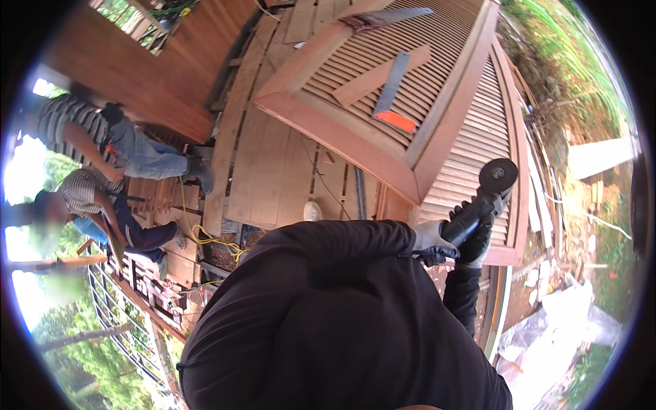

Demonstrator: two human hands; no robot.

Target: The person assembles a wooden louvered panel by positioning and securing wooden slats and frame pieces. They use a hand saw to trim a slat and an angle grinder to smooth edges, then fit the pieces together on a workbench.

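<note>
Head view: both gloved hands, left hand (430, 237) and right hand (476, 240), grip an angle grinder (482, 198) over louvred shutters (471, 157).

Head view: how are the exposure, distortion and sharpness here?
Head view: the left rim is blown out white behind the two people; strong fisheye bending curves the louvered wooden panel; a black vignette rings the frame; the angle grinder in gloved hands is reasonably sharp.

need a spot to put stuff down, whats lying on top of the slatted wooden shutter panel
On the slatted wooden shutter panel lie a grey hand saw with orange handle, a bare wooden strip and another saw. Its underside is hidden.
</note>
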